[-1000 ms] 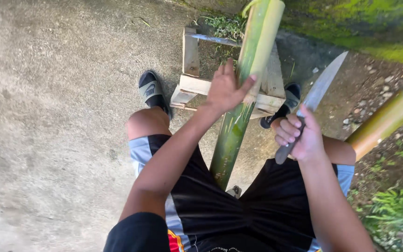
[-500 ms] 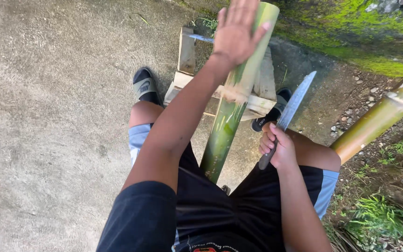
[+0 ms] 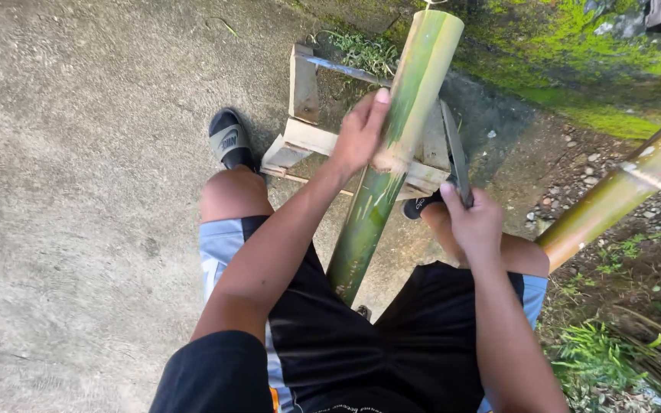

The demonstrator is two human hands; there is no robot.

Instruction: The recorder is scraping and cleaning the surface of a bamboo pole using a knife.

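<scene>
Head view. My left hand (image 3: 359,139) is pressing flat, fingers extended, against the green bamboo pole (image 3: 392,145), which is leaning across a small wooden stand (image 3: 304,115) and running down between my knees; its lower end is disappearing behind my shorts. My right hand (image 3: 474,223) is closing its grip around the handle of a long knife (image 3: 454,153), the handle hidden in the fist, the blade lying just beside the pole. A second bamboo pole (image 3: 621,187) is being cut off at the right edge.

Bright daylight, soft shadows under the left hand (image 3: 357,138); the moss beyond it is glary, edges slightly warped.
</scene>
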